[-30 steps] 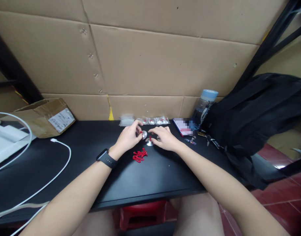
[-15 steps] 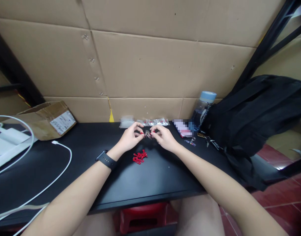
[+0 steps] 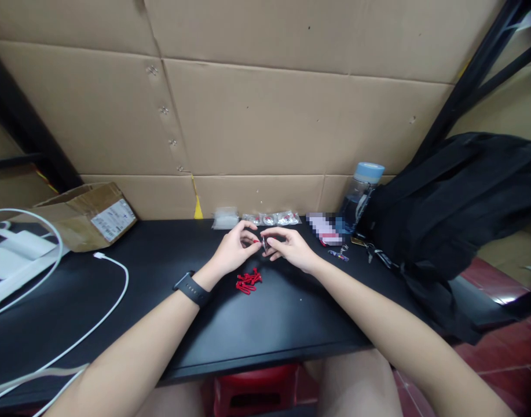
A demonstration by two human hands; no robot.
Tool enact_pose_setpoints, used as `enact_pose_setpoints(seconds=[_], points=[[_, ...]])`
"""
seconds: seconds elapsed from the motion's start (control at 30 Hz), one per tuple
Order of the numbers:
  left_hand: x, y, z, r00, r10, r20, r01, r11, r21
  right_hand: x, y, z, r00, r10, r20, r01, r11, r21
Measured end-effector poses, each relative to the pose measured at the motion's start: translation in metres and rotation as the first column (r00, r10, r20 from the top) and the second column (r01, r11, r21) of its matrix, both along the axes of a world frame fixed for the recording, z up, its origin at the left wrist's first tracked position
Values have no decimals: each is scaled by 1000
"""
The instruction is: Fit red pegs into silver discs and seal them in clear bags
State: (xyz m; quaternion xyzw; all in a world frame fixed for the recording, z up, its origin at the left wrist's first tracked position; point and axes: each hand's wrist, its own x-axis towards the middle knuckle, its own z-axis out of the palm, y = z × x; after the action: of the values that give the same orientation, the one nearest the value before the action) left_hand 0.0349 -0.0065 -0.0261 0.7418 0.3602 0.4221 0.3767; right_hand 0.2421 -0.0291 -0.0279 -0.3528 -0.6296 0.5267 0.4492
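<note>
My left hand [image 3: 234,250] is closed, its thumb and forefinger pinching a small red cord piece [image 3: 257,241]. My right hand [image 3: 295,250] has its fingers closed round a small shiny metal disc [image 3: 264,244], seen nearly edge-on. Red cord and disc meet between the fingertips; whether they are joined is too small to tell. A little pile of red cord loops [image 3: 248,281] lies on the black table below the left hand. Behind the hands, several small clear packets [image 3: 269,219] with red and silver contents lie in a row.
A clear plastic packet [image 3: 226,218] lies at the back. To the left are an open cardboard box [image 3: 80,217] and a white cable [image 3: 125,278]. To the right stand a blue-capped bottle [image 3: 358,194] and a black backpack [image 3: 447,214], with keys [image 3: 369,250] beside them.
My right fingers have shifted from a pinch at the disc's side to a hold round it, and the disc has turned more edge-on. My left hand still pinches the red cord.
</note>
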Motion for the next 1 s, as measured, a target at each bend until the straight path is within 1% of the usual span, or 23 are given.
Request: enact_pose_setpoints(seconds=[0.1,0.17,0.2,0.23,0.3,0.37,0.43,0.47,0.5,0.6,0.7,0.77,0.9,0.97,1.0], points=[[-1,-1,-1,996,16,-92,-11,999,51,2,-2,4,997,-11,72,9,999,33],[-5,0,0,969,46,-241,-12,990,141,3,-3,6,990,-38,139,25,995,93],[-9,1,1,938,85,-337,-16,979,203,4,-3,7,985,-54,164,35,993,117],[-13,2,1,890,144,-432,-25,963,270,4,-3,8,981,-72,181,48,990,134],[-24,8,3,757,296,-583,-68,922,380,6,-3,10,972,-109,206,77,984,162],[-36,14,4,606,399,-688,-119,901,418,7,-3,12,961,-140,241,97,979,182],[-45,21,3,483,413,-772,-148,907,393,8,-4,14,949,-161,271,109,975,195],[-49,25,3,442,401,-802,-157,915,371,9,-4,14,946,-165,279,112,974,196],[-52,27,2,418,388,-822,-163,922,352,9,-4,15,945,-165,284,111,974,196],[-57,33,0,403,380,-833,-178,925,336,10,-4,16,947,-160,279,107,975,195],[-60,34,2,408,438,-801,-173,899,403,12,-3,16,952,-163,259,113,974,196],[-62,33,5,420,507,-753,-164,858,486,13,-3,17,954,-165,250,118,974,195],[-64,30,13,493,648,-581,-191,731,655,15,-3,20,954,-178,240,128,969,209],[-65,31,15,524,688,-502,-227,681,696,16,-4,21,953,-188,238,134,965,226],[-66,32,15,540,693,-479,-240,671,701,16,-4,21,952,-192,237,136,963,234]])
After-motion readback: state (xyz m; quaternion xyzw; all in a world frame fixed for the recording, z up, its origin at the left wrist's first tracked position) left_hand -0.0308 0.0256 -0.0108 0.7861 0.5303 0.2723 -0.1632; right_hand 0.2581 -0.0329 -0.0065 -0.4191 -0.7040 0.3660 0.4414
